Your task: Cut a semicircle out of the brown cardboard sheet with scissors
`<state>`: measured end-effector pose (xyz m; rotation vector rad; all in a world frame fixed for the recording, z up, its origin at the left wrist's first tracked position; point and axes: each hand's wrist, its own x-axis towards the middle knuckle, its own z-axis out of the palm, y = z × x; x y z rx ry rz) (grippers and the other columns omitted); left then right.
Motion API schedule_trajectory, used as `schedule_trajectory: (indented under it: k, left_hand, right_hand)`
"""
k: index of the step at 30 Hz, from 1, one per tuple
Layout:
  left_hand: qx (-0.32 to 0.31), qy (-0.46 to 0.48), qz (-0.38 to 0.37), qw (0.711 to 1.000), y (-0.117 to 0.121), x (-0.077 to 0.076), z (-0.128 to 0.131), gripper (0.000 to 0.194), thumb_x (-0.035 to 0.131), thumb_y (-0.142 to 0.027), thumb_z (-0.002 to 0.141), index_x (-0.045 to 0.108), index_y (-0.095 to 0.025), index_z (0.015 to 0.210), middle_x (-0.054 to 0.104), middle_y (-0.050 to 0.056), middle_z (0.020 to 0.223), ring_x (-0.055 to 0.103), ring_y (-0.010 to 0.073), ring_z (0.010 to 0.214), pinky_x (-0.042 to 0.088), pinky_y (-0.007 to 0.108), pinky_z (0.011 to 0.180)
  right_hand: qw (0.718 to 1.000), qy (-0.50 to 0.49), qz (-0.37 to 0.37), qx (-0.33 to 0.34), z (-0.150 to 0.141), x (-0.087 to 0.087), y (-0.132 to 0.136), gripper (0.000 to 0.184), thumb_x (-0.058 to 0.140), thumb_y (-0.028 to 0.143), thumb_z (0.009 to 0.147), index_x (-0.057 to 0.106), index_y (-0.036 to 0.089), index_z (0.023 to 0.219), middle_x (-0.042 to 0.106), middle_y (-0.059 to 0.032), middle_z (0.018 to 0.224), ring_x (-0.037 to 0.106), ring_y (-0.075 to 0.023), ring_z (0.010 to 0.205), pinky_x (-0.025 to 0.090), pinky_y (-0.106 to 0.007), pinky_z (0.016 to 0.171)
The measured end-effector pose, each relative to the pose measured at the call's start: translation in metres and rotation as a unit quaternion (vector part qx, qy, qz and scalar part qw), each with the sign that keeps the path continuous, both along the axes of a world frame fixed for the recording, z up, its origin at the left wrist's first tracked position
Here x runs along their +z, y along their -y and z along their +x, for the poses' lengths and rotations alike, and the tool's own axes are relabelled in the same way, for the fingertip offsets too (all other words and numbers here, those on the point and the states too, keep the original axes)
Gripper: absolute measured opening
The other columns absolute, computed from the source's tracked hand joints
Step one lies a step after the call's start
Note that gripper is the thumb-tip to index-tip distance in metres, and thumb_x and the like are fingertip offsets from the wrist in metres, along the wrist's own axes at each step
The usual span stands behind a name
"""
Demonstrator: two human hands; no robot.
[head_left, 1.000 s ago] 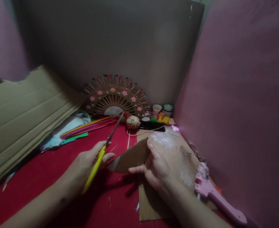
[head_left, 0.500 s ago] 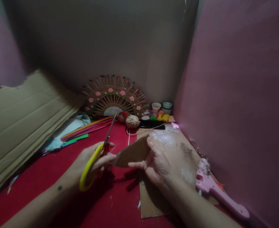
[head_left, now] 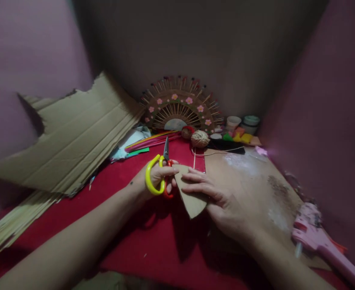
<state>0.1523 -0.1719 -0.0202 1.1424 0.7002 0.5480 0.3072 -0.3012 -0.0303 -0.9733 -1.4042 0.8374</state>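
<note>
My left hand (head_left: 156,177) grips scissors (head_left: 161,171) with yellow and red handles, the blades pointing up and away. My right hand (head_left: 218,197) holds a small brown cardboard piece (head_left: 191,199) with its fingers laid across the top edge, right beside the scissors. Both hands hover over a red cloth (head_left: 129,225). The cardboard piece hangs with a pointed corner down.
A large corrugated cardboard sheet (head_left: 71,137) leans at left. At the back stand a stick fan ornament with pink flowers (head_left: 180,108), a twine ball (head_left: 199,139), coloured sticks (head_left: 150,141) and small pots (head_left: 240,123). A flat cardboard mat (head_left: 256,181) and pink glue gun (head_left: 319,241) lie at right.
The view swung left. My left hand brought the scissors upright and close to the cardboard piece; my right hand turned the piece so its point faces down.
</note>
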Motion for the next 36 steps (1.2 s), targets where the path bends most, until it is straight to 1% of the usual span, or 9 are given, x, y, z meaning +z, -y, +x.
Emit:
schedule_trajectory:
  k: [3,6,8,11,13,17,24,27,36]
  left_hand:
    - [0.008,0.000,0.015,1.000,-0.002,0.001,-0.004,0.045,0.077,-0.029,0.061,0.057,-0.011,0.097,0.062,-0.001,0.044,0.052,0.0144,0.027,0.040,0.021,0.028]
    - [0.016,-0.002,0.031,0.999,0.001,0.003,-0.006,0.058,0.079,-0.029,0.062,0.052,-0.013,0.111,0.061,-0.004,0.045,0.051,0.0127,0.028,0.040,0.020,0.030]
    - [0.021,-0.018,0.051,0.998,0.007,0.005,-0.006,0.062,0.078,-0.031,0.064,0.050,-0.014,0.115,0.061,-0.005,0.045,0.051,0.0122,0.028,0.039,0.019,0.029]
    - [0.026,-0.056,0.098,0.993,0.017,0.008,-0.003,0.058,0.076,-0.035,0.067,0.050,-0.015,0.114,0.062,-0.003,0.047,0.051,0.0122,0.030,0.040,0.020,0.029]
    - [0.036,-0.058,0.108,0.992,0.022,0.010,0.000,0.055,0.075,-0.039,0.067,0.050,-0.015,0.111,0.064,-0.002,0.053,0.052,0.0116,0.032,0.040,0.020,0.029]
    - [0.053,-0.034,0.078,0.995,0.025,0.011,0.001,0.062,0.076,-0.044,0.062,0.048,-0.016,0.110,0.067,-0.001,0.065,0.052,0.0107,0.036,0.039,0.020,0.028]
    - [0.026,-0.091,0.088,0.992,0.037,0.011,0.008,0.061,0.078,-0.032,0.056,0.049,-0.015,0.107,0.060,-0.005,0.059,0.052,0.0110,0.037,0.039,0.021,0.034]
    - [0.035,-0.106,0.104,0.988,0.042,0.010,0.011,0.060,0.079,-0.028,0.053,0.051,-0.016,0.106,0.059,-0.006,0.063,0.054,0.0104,0.039,0.042,0.023,0.039]
    - [-0.012,-0.140,0.252,0.957,0.035,0.006,0.000,0.043,0.071,-0.029,0.069,0.052,-0.018,0.106,0.054,-0.007,0.064,0.056,0.0103,0.049,0.046,0.024,0.048]
  right_hand:
    - [0.994,-0.065,-0.051,-0.071,0.000,-0.002,0.000,0.041,0.053,0.008,0.073,0.074,0.032,0.098,0.055,0.0027,0.138,0.044,-0.0210,0.131,0.034,-0.040,0.109]
    - [0.952,-0.245,-0.155,-0.099,0.001,-0.002,-0.003,0.037,0.062,0.018,0.071,0.070,0.030,0.105,0.066,-0.0035,0.121,0.061,-0.0244,0.108,0.051,-0.039,0.084]
    - [0.916,-0.321,-0.238,-0.043,0.000,-0.002,-0.005,0.033,0.068,0.025,0.070,0.069,0.025,0.103,0.072,-0.0066,0.101,0.067,-0.0236,0.087,0.052,-0.035,0.071]
    - [0.879,-0.351,-0.309,0.090,-0.004,-0.002,-0.006,0.034,0.075,0.020,0.064,0.071,0.017,0.097,0.074,-0.0078,0.090,0.068,-0.0206,0.077,0.051,-0.032,0.072]
    - [0.870,-0.376,-0.302,0.098,-0.004,-0.002,-0.007,0.035,0.076,0.016,0.060,0.072,0.016,0.095,0.075,-0.0065,0.085,0.068,-0.0196,0.075,0.050,-0.031,0.074]
    - [0.855,-0.452,-0.254,-0.002,0.000,-0.005,-0.013,0.036,0.077,0.017,0.060,0.071,0.016,0.096,0.075,-0.0035,0.074,0.067,-0.0194,0.067,0.051,-0.033,0.073]
    - [0.830,-0.526,-0.175,-0.058,0.002,-0.007,-0.020,0.045,0.079,0.014,0.058,0.069,0.019,0.101,0.075,-0.0030,0.083,0.066,-0.0199,0.074,0.051,-0.035,0.079]
    - [0.833,-0.516,-0.187,-0.064,0.001,-0.007,-0.019,0.045,0.081,0.014,0.055,0.069,0.017,0.099,0.074,-0.0029,0.077,0.065,-0.0194,0.069,0.051,-0.035,0.073]
    - [0.869,-0.455,-0.170,-0.090,0.008,-0.001,-0.017,0.042,0.081,0.016,0.052,0.070,0.019,0.093,0.073,-0.0020,0.071,0.063,-0.0196,0.066,0.050,-0.034,0.066]
